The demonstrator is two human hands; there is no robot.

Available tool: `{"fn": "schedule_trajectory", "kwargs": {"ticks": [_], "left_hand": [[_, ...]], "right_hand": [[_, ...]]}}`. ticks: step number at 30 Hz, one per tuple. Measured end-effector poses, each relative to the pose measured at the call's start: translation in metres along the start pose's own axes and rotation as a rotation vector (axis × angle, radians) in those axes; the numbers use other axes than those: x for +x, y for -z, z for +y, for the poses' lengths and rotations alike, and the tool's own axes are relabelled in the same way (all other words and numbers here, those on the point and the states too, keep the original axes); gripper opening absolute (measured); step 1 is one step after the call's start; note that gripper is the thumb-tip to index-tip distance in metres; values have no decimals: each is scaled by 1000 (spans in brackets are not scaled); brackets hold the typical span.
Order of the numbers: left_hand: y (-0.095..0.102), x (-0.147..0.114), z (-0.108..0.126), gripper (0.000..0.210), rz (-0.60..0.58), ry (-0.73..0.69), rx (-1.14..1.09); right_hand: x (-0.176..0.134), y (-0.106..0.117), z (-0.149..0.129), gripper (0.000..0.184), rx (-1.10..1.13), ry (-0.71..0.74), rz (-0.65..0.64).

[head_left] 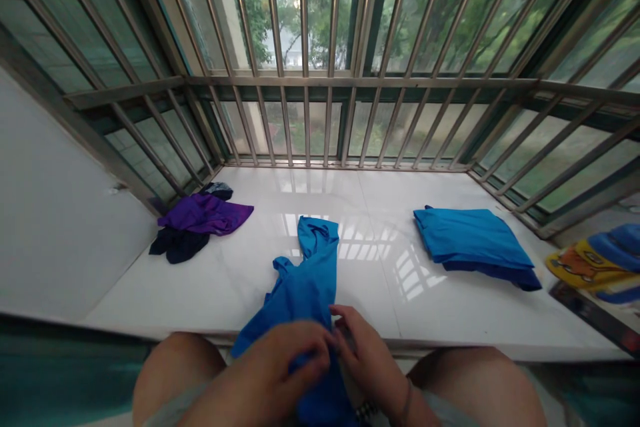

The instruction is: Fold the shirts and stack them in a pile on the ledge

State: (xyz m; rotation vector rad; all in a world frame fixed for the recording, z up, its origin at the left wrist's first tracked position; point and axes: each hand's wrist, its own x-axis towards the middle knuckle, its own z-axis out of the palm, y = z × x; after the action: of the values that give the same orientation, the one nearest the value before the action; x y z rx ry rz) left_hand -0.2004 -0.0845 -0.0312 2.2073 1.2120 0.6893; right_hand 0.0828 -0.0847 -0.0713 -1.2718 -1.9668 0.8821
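Observation:
A blue garment (pixel 307 287) lies rumpled across the front edge of the white ledge and hangs down between my knees. Its far end forms an open, twisted loop of cloth, and a small bunched part sticks out to the left. My left hand (pixel 295 360) is over the cloth, slightly blurred, with fingers curled and pinched at the garment's right edge. Beside it, my right hand (pixel 365 357) has its fingertips closed on that same edge, close to the left fingertips. The garment's lower part is partly hidden behind my left hand and forearm.
A folded blue cloth stack (pixel 475 237) with darker blue beneath sits on the ledge (pixel 370 307) at right. Purple cloth (pixel 207 213) and dark cloth (pixel 183 245) are heaped at left. A yellow and blue cartoon-patterned item (pixel 595 263) is far right. Metal window bars (pixel 305 82) enclose the back.

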Motion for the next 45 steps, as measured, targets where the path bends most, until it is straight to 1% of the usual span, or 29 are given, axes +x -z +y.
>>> {"fn": "schedule_trajectory", "kwargs": {"ticks": [1,3,4,5,7,9,10,12,14,15,17,19,20,23,24,25,27,29,30,31,32,34,35,37,38,40,42,43,45], "left_hand": [[-5,16,-9,44,23,49,8],[-12,43,-35,47,108,219,79],[-14,54,-50,48,122,257,118],[-16,61,-65,48,127,268,143],[-18,67,-90,47,149,238,160],[-18,66,-101,40,187,214,152],[-19,65,-101,36,199,221,150],[-19,60,-90,27,179,263,137],[-21,55,-66,19,95,313,43],[-23,51,-52,18,36,331,-46],[-26,42,-21,21,-92,353,-272],[-29,30,7,35,-176,366,-495],[-30,23,17,44,-195,377,-597],[-26,5,32,63,-206,456,-913],[-23,0,32,66,-176,483,-1019],[-18,-4,30,68,-117,507,-1119],[-6,-9,25,69,83,529,-1272],[6,-11,20,71,299,522,-1336],[10,-10,19,72,370,517,-1346],[12,-8,20,75,414,510,-1350],[12,-5,22,76,438,502,-1353],[4,1,29,77,453,487,-1373],[-2,4,34,78,439,476,-1388],[-17,8,46,85,364,443,-1417],[-24,9,51,89,296,423,-1430],[-32,9,59,89,132,385,-1433],[-29,7,63,78,2,377,-1406],[-25,6,64,71,-40,384,-1394],[-14,5,63,60,-54,391,-1414]], "right_hand": [[-1,-3,0,45,-32,33,-17],[-3,-9,1,48,-106,90,-19],[-4,-12,1,49,-142,108,-19],[-6,-16,1,51,-175,117,-23],[-10,-26,0,56,-235,121,-38],[-13,-36,-1,65,-287,120,-33],[-14,-41,-2,70,-314,118,-17],[-13,-51,-3,81,-364,103,26],[-9,-58,-4,82,-395,65,53],[-7,-60,-4,74,-401,38,55],[-2,-60,-4,46,-399,-14,38],[1,-56,-4,16,-367,-37,13],[2,-52,-3,7,-329,-33,7],[-2,-34,0,15,-86,8,20],[-3,-26,2,19,17,-4,43],[-5,-17,4,24,119,-42,74],[-8,3,7,38,285,-181,179],[-11,22,7,50,373,-311,300],[-13,29,5,52,391,-345,327],[-15,35,1,53,402,-358,316],[-17,38,-6,51,415,-356,270],[-21,36,-23,44,455,-324,106],[-23,31,-33,44,473,-295,22],[-24,18,-51,56,499,-226,-92],[-23,12,-58,64,512,-194,-114],[-19,5,-66,80,543,-156,-90],[-15,7,-70,88,583,-148,-48],[-14,11,-70,89,603,-156,-44],[-12,18,-69,80,665,-186,-93]]}}
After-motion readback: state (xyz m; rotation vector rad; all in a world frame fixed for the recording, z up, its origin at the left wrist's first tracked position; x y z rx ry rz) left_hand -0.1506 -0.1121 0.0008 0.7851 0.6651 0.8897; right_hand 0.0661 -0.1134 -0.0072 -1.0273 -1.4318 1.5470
